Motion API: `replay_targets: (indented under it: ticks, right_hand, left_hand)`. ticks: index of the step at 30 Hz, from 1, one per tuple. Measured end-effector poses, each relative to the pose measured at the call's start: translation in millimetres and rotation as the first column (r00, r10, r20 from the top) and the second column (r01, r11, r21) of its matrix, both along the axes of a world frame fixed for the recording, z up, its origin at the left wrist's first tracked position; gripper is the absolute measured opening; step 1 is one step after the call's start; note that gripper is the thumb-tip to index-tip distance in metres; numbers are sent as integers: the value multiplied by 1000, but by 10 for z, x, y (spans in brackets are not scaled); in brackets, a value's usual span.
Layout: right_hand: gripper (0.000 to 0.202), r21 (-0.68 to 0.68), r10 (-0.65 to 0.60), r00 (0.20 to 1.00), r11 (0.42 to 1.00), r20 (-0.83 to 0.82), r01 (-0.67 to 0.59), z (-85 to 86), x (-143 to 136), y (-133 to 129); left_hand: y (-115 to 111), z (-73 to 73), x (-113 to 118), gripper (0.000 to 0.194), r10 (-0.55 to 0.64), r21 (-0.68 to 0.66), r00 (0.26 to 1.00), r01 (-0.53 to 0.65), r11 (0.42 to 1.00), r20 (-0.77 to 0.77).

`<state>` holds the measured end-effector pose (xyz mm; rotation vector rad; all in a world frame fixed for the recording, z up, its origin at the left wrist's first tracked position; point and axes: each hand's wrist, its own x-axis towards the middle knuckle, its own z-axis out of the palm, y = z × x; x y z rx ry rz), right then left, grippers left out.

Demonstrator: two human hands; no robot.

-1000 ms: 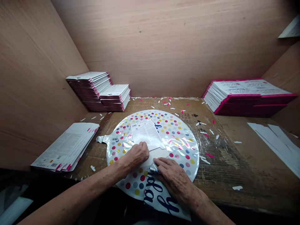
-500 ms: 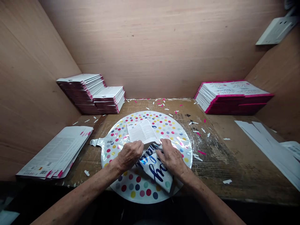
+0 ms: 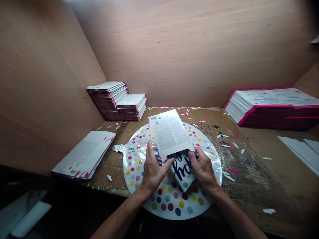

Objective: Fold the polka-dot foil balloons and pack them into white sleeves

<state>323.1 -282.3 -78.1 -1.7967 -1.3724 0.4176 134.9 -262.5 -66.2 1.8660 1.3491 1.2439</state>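
A round white foil balloon with coloured dots lies flat near the table's front edge. Over it is a folded foil piece with dark blue lettering, its upper end at the opening of a printed white envelope. My left hand is at the left side of the foil and envelope, fingers stretched and thumb apart, resting against them. My right hand pinches the envelope's lower right corner together with the foil. How far the foil reaches inside the envelope is hidden.
Stacked envelopes stand at the back left, and a pink-edged stack at the back right. Loose envelopes lie at the left. White sheets lie at the right. Small white and pink paper scraps are scattered on the cardboard table top.
The envelope now stands over the foil's upper end and looks larger and nearer. My left hand has opened from a closed grip. The view has turned left.
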Motion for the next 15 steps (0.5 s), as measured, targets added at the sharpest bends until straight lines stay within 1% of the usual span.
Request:
replay_targets:
  ticks: [1,2,3,4,5,6,7,8,9,10,11,12,13,14,15]
  right_hand:
    - [41,12,21,1000,1000,-2,-21,-2,8,-22]
    - [45,40,45,999,998,17,-46,-6,5,-58]
    - [50,84,72,995,993,63,-77,-14,-8,-112]
    - [59,141,105,985,982,136,-124,-26,-30,-184]
    - [70,199,142,962,962,232,-190,-43,-58,-273]
    - [79,253,176,923,929,342,-271,-63,-89,-371]
    - [82,286,207,866,887,455,-362,-84,-122,-469]
    - [77,307,223,804,842,551,-444,-104,-153,-560]
    - [67,322,223,752,801,620,-504,-119,-180,-635]
    - [59,344,210,719,768,662,-541,-126,-199,-691]
    - [54,370,195,708,741,679,-560,-122,-211,-727]
    - [53,399,188,711,718,678,-570,-107,-214,-746]
    - [53,422,195,720,697,666,-579,-81,-212,-751]
    - [52,444,211,730,674,650,-590,-47,-205,-748]
    - [52,451,240,730,652,640,-610,-9,-198,-739]
  left_hand:
    - [-7,-37,39,76,-13,-161,986,39,986,164]
    - [-1,-61,75,67,-6,-284,954,95,954,299]
    - [14,-72,104,57,24,-361,919,131,924,393]
    - [30,-69,127,49,75,-400,891,125,908,449]
    - [41,-53,143,43,134,-417,869,90,904,477]
    - [40,-28,152,41,179,-425,852,56,904,492]
    - [22,5,155,40,200,-430,842,42,902,502]
    - [-13,41,150,42,199,-434,837,51,899,510]
    - [-62,78,139,46,176,-432,836,80,898,521]
    - [-119,113,121,52,127,-420,835,133,898,536]
    - [-177,145,96,58,58,-396,822,209,894,566]
    - [-230,172,69,64,-16,-360,788,299,884,615]
    - [-270,194,42,71,-83,-323,730,398,858,678]
    - [-295,210,19,78,-135,-289,651,500,816,747]
    - [-303,219,3,87,-157,-263,568,587,766,808]
